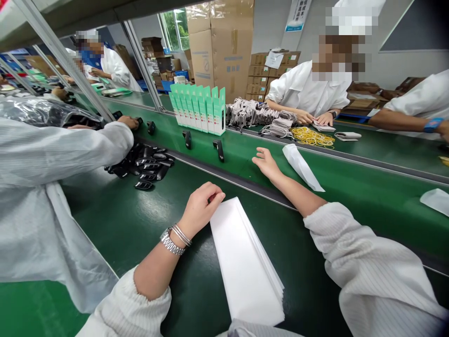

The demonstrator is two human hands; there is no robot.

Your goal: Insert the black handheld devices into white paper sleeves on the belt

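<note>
White pouches (245,262), stacked, apparently flat

White is recorded for the flat stack (245,267) and pouch (302,167), dark green for the bench (105,210), yellow for the bands (313,136). Fine grey stripes are noted on the off-white garment sleeve (379,267); cartons (198,112) are coloured green and white.

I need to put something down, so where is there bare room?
The table has bare patches between the black pile and the left hand, and between the white stack and right sleeve. The belt is bare between the two white pouches. It is crowded around the grey bundles and yellow bands.
</note>
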